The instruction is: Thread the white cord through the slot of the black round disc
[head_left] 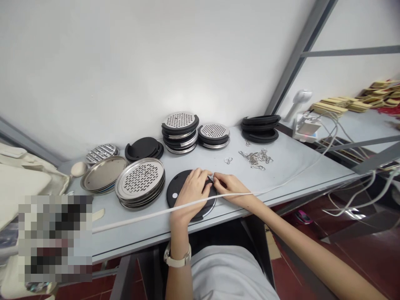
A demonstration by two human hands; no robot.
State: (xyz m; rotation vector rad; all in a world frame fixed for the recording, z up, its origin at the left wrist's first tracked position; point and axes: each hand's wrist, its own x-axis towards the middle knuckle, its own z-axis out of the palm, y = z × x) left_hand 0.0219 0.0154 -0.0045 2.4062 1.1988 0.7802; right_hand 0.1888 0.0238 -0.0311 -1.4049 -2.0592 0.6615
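Note:
A round black disc point(178, 183) with a white dot and a metal rim lies near the table's front edge. My left hand point(194, 189) presses over its top, with thumb and fingers gripping near its right side. At that side my right hand point(229, 186) is closed in a pinch on a small shiny metal piece point(211, 177), mostly hidden by the fingertips. Beyond the hands lies a loose pile of small metal clips point(256, 158), with a single clip point(228, 160) apart from it. Left of the disc stands a stack of perforated metal plates point(142, 179).
Stacked grater-like discs point(179, 121), a lower stack point(214, 131) and black rings point(260, 135) stand along the wall. Plain metal plates point(104, 173) lie at left. A white cable point(150, 214) crosses before my hands. A grey metal frame point(300, 58) rises at right.

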